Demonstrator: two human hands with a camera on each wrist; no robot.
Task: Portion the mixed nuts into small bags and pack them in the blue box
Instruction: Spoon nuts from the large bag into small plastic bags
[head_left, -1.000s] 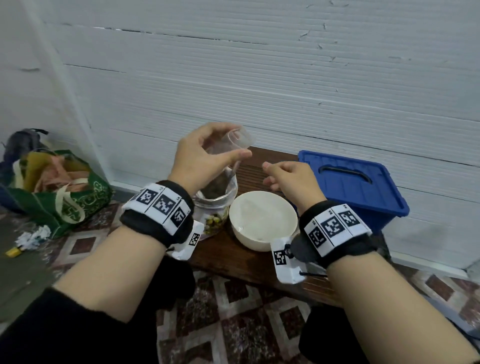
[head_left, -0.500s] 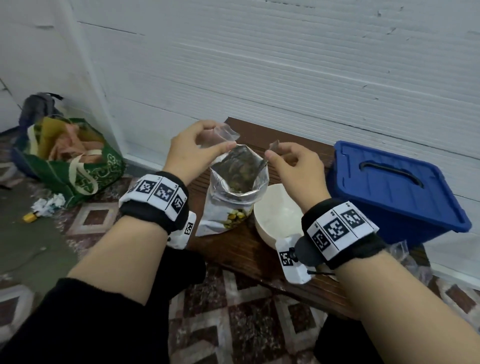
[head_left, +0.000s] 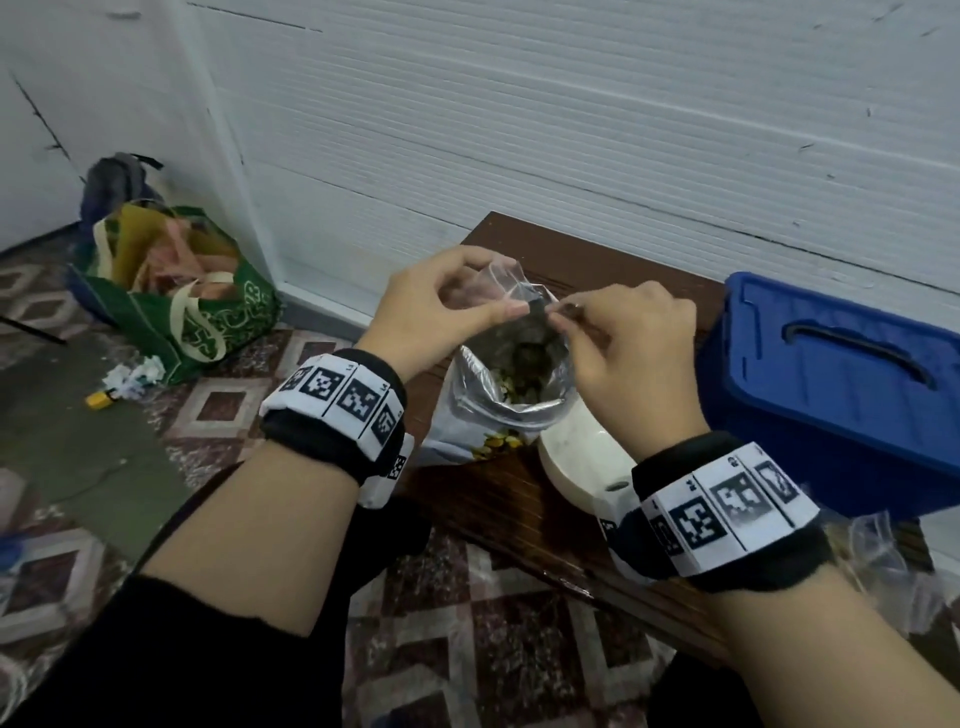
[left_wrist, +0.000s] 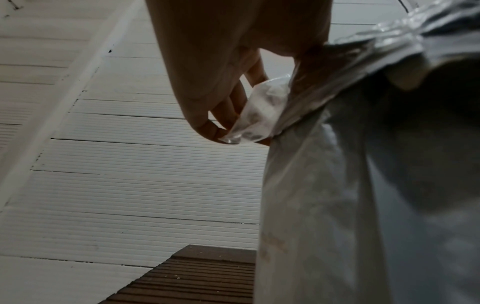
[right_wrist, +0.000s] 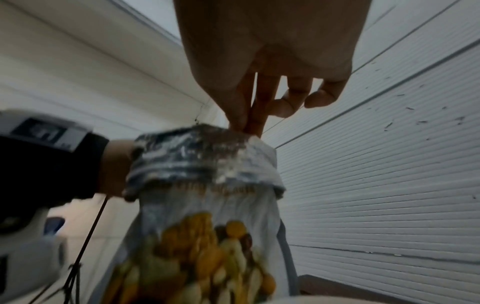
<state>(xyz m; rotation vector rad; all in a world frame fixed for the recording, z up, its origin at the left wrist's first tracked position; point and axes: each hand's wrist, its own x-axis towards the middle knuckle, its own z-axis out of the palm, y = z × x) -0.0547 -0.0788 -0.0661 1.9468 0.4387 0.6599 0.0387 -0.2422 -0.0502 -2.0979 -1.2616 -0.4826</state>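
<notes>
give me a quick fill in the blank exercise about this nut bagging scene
1. The left hand pinches a small clear plastic bag above the open ____ nut pouch.
2. The lid of the blue plastic box is ____.
3. The round white bowl stands between the pouch and the ____.
4. The right hand pinches the pouch's ____.

Missing words: silver; shut; box; rim

both hands raised together, left hand (head_left: 441, 306) and right hand (head_left: 631, 343) pinching, fingertips nearly meeting

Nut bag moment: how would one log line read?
left hand: pinches small clear bag | right hand: pinches nut bag rim | blue box: lidded
</notes>
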